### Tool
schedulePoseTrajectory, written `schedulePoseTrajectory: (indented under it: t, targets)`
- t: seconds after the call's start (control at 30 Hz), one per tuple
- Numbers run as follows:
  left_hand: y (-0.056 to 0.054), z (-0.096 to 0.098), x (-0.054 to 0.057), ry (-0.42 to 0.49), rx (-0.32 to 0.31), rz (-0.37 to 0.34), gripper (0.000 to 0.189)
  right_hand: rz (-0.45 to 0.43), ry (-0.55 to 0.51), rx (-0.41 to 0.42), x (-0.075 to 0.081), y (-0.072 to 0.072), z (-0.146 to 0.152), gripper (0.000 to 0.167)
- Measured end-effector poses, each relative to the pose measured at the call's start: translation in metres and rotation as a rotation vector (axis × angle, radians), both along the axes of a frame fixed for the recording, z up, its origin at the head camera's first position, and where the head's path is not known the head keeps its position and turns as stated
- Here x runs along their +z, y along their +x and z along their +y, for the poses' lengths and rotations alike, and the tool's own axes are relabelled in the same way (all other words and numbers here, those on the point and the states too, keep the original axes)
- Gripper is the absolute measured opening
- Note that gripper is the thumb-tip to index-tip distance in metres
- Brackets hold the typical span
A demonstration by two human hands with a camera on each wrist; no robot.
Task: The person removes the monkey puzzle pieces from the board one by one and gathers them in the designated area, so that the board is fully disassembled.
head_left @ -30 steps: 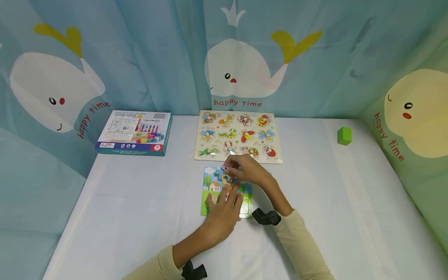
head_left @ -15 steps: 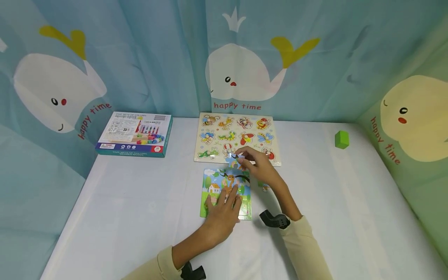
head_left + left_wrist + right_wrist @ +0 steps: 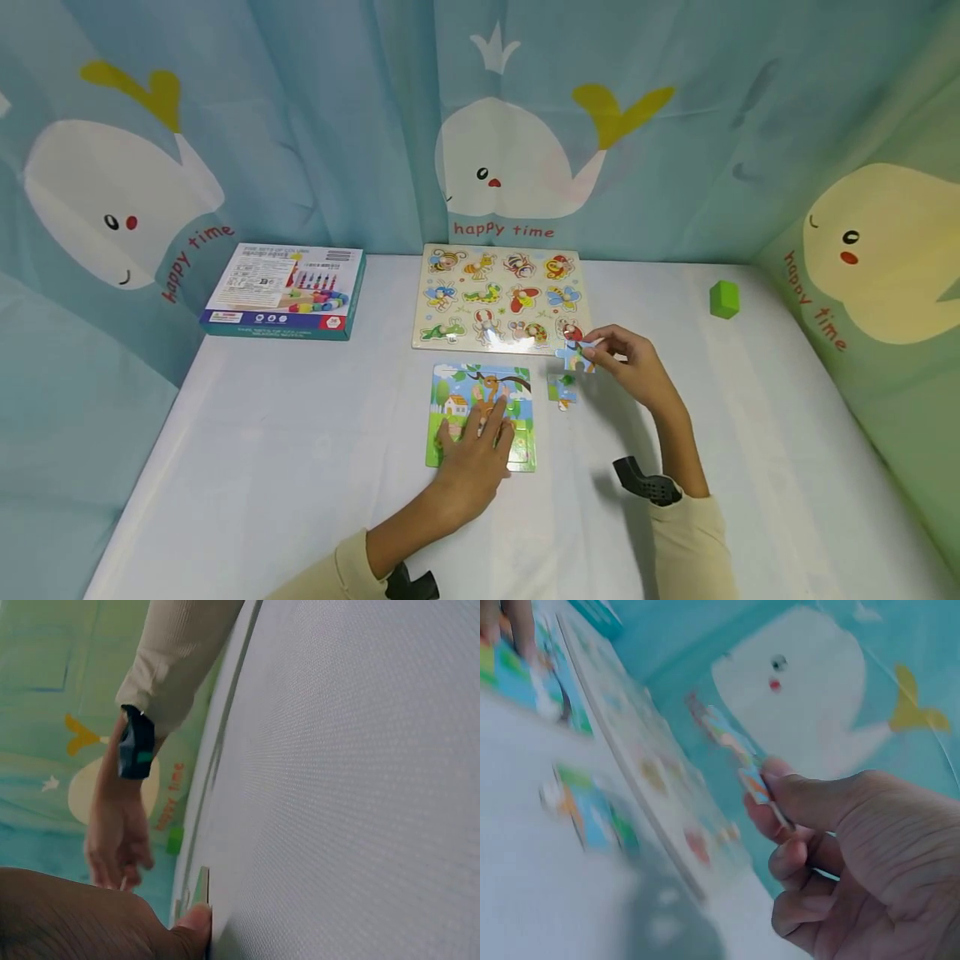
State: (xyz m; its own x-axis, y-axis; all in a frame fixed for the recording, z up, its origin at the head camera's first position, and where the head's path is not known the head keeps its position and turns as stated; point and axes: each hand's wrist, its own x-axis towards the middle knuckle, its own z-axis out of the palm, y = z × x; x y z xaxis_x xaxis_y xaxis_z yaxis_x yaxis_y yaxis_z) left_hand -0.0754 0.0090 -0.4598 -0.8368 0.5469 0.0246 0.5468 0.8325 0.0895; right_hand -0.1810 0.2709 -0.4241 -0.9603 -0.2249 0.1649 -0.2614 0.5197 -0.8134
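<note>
My right hand (image 3: 633, 367) pinches a blue jigsaw puzzle piece (image 3: 573, 357) between thumb and fingers, raised above the table beside the insect board's near right corner. In the right wrist view the same puzzle piece (image 3: 739, 746) is seen nearly edge-on. Another puzzle piece (image 3: 561, 390) lies flat on the table just below it. My left hand (image 3: 472, 467) rests with spread fingers on the small picture puzzle board (image 3: 442, 446), covering part of its animal picture. Its thumb (image 3: 196, 922) touches the board's edge in the left wrist view.
Behind the puzzle lies a wooden board with insect pieces (image 3: 502, 312). A flat toy box (image 3: 281, 292) sits at the back left, and a green block (image 3: 724, 300) at the back right. A whale-print curtain (image 3: 360, 125) stands behind the white table (image 3: 300, 467).
My right hand has lifted a puzzle piece off the board's top and carried it right, uncovering the loose piece on the table. The left hand stays on the board.
</note>
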Motion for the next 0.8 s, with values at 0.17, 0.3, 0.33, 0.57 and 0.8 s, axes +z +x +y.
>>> schedulePoseTrajectory:
  t: [0.17,0.3,0.33,0.57,0.8]
  targets:
    - [0.0,0.001,0.001,0.018,-0.001,-0.007,0.063,-0.026,0.101,-0.068,-0.021,0.008,0.038,0.015]
    - [0.0,0.001,0.001,0.029,-0.003,0.001,0.063,-0.056,0.154,-0.1,-0.027,0.016,0.053,0.017]
    - [0.0,0.001,0.001,0.031,-0.004,0.002,0.063,-0.063,0.156,-0.099,-0.029,0.018,0.056,0.018]
    - [-0.001,0.0,-0.002,0.033,-0.006,0.011,0.064,-0.071,0.173,-0.054,-0.038,0.019,0.057,0.017]
    - [0.0,0.0,-0.002,0.044,-0.011,0.039,0.063,-0.108,0.242,-0.082,-0.039,0.018,0.053,0.017]
